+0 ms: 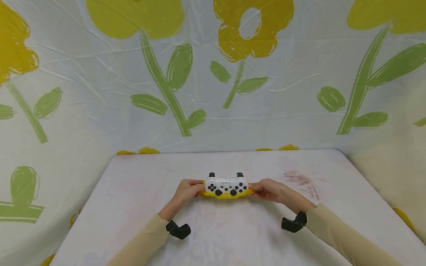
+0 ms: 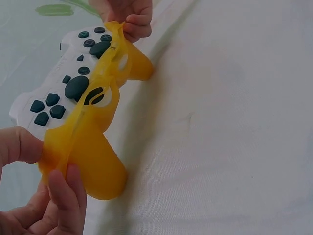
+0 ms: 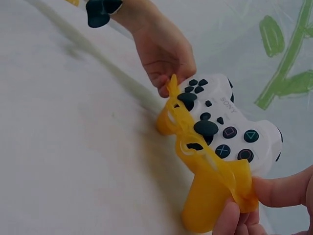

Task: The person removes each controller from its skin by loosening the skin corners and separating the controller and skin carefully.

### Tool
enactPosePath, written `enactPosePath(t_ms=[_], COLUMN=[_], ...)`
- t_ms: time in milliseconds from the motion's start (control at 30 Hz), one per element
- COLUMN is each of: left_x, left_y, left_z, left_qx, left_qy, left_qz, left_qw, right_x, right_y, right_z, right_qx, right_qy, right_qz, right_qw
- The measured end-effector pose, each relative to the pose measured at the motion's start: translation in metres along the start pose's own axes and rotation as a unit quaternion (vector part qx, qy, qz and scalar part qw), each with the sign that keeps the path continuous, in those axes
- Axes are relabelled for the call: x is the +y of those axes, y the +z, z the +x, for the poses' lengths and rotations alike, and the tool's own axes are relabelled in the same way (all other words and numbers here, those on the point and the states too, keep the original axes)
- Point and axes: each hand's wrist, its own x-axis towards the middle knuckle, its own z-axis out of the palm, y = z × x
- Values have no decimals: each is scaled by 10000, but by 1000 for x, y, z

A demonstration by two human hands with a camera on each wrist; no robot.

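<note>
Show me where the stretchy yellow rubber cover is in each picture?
Head view: the stretchy yellow rubber cover sits low in the middle, under the white game controller, between both hands.
Left wrist view: it runs from lower left to upper middle; the left hand pinches its near end.
Right wrist view: it lies in the lower middle; the right hand pinches its near end.
Shared landmark: the controller's black thumbsticks.

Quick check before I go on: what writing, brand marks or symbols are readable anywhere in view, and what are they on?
"SONY": on the white game controller, top middle of its face.
Triangle, circle, cross, square symbols: on its four right-side buttons.
The print between the middle buttons is too small to read.
The yellow cover shows no writing.
</note>
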Motion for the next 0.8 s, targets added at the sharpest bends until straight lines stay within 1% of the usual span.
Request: enactPosePath(t_ms=[133, 233, 333, 433, 533, 800], left_x=[3, 2, 0, -1, 0, 1], left_y=[1, 2, 2, 2, 2, 3], left_z=[-2, -2, 2, 5, 5, 6], left_qx=[61, 59, -10, -96, -139, -202], left_qy=[216, 251, 140, -12, -50, -116], left_qz=[109, 185, 286, 392, 410, 268], left_qw=[9997, 9995, 9995, 9992, 9991, 9994], right_x=[-2, -3, -3, -3, -3, -3], right_y=[1, 2, 4, 6, 9, 11], right_z=[-1, -1, -1, -2, -4, -8], right_qx=[75, 198, 416, 632, 792, 906], right_qy=[-248, -363, -370, -459, -586, -768], right_qz=[-427, -709, -957, -1311, -1582, -2055], right_qw=[9988, 9966, 9939, 9883, 9825, 9714])
